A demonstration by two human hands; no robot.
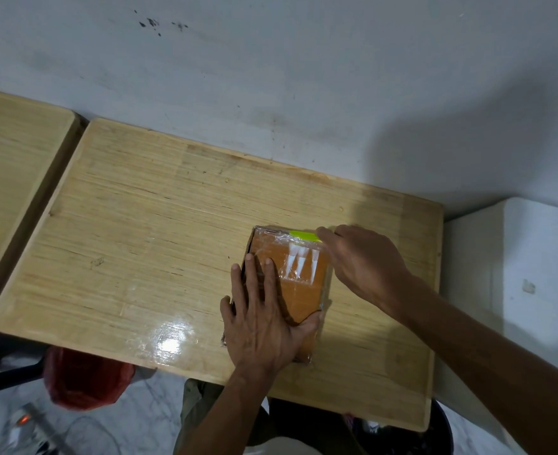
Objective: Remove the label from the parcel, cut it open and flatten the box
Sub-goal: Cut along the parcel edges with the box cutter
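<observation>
Small orange-brown cardboard parcel (299, 290) wrapped in clear shiny tape, lying flat on the pale wooden desk (146, 231), right of centre and close to the near edge. White torn patch of label remains (302, 261) on its top face, toward the far end

Left hand (264, 320) lies palm-down on the near-left part of the parcel; fingers (269, 277) straight and slightly spread, pressing the top face, thumb along the near right side. Outer finger reaches over the left edge toward the desk

Right hand (363, 261) at the far right corner of the parcel, fingers curled around a bright yellow-green cutter (305, 236) that lies along the far top edge. Blade not visible; whether it touches the tape cannot be told

Second wooden desk (15, 159) just beside on the left, narrow gap between. White stained wall (271, 77) behind. White box-like surface (517, 274) at right. Red plastic bag (84, 379) below the near-left desk edge, on or above the marbled floor (146, 418)
</observation>
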